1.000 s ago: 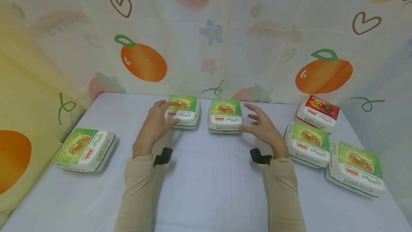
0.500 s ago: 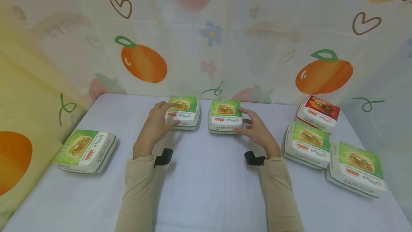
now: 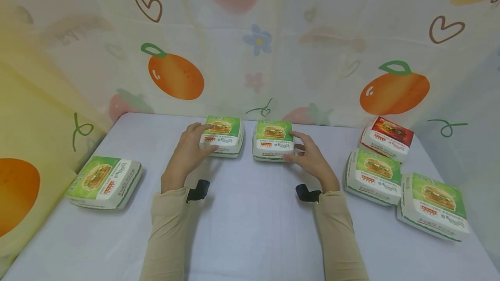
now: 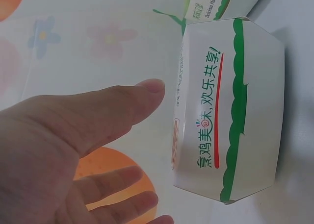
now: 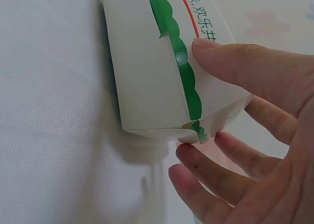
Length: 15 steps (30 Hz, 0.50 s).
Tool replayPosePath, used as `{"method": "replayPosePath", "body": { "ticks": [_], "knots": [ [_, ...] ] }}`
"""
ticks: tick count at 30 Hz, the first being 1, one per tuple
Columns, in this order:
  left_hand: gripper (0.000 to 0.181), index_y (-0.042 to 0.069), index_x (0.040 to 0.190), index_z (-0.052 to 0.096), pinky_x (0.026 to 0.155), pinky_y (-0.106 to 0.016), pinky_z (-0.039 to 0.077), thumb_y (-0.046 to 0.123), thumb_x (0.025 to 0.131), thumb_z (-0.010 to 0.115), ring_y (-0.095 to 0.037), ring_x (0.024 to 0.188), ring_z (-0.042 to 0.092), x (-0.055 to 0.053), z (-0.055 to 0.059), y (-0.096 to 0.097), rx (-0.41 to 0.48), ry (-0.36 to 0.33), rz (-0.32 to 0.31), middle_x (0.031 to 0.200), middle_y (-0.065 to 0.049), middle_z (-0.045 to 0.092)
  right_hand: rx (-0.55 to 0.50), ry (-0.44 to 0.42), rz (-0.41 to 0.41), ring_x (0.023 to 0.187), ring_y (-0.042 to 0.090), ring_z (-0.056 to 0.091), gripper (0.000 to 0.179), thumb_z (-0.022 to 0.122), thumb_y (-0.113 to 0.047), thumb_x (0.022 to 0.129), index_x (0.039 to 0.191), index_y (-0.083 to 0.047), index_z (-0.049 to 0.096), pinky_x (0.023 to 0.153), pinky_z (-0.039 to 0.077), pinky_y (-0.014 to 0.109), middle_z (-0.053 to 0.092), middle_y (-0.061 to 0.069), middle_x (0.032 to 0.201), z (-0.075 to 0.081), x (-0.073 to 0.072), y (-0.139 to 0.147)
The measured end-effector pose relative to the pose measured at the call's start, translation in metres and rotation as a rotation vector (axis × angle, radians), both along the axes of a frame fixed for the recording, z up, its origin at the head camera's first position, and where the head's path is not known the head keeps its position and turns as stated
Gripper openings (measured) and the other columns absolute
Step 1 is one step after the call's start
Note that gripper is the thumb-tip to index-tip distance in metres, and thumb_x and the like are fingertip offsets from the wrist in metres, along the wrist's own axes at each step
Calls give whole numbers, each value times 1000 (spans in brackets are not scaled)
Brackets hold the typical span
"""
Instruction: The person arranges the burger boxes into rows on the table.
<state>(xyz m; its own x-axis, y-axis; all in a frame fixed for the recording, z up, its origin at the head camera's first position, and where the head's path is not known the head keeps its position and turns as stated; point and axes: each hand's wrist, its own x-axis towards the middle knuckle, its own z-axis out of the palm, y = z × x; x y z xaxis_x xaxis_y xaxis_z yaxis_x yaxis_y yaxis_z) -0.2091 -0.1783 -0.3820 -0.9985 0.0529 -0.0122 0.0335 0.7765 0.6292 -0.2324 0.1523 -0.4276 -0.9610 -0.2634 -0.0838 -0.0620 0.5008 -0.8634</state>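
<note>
Two green-and-white burger boxes stand side by side at the back of the table in the head view. My left hand [image 3: 185, 155] is at the left side of the left one [image 3: 222, 138]. In the left wrist view its thumb and fingers are spread, with the thumb tip just off that box's front [image 4: 245, 111]. My right hand [image 3: 312, 159] holds the near right corner of the other burger box [image 3: 272, 142]. In the right wrist view its thumb lies on the box's front [image 5: 147, 62], the fingers bent around the side.
Another green burger box [image 3: 103, 183] lies turned at the left. On the right are a red-topped box [image 3: 386, 138] and two green boxes [image 3: 373, 177], [image 3: 433, 207], close together. A printed curtain [image 3: 234, 55] hangs behind the white tabletop [image 3: 254, 229].
My right hand has moved left, from a small gap to touching the right-hand middle box, then stayed there. The left hand and the boxes look unmoved.
</note>
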Motion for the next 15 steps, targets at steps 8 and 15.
{"method": "replayPosePath", "body": {
  "ticks": [8,15],
  "knots": [
    [63,13,147,46,115,-63,32,19,90,73,-45,143,30,2,1,0,0,-2,3,159,-23,27,13,-2,-2,139,47,41,79,74,-12,88,154,-10,30,114,39,52,21,22,161,-1,1,1],
    [63,13,147,46,115,-63,31,20,90,72,-43,144,28,3,3,0,-1,-1,6,159,-22,26,15,20,-24,143,46,35,84,78,-17,86,154,-14,31,116,36,54,24,17,162,9,3,5]
  ]
}}
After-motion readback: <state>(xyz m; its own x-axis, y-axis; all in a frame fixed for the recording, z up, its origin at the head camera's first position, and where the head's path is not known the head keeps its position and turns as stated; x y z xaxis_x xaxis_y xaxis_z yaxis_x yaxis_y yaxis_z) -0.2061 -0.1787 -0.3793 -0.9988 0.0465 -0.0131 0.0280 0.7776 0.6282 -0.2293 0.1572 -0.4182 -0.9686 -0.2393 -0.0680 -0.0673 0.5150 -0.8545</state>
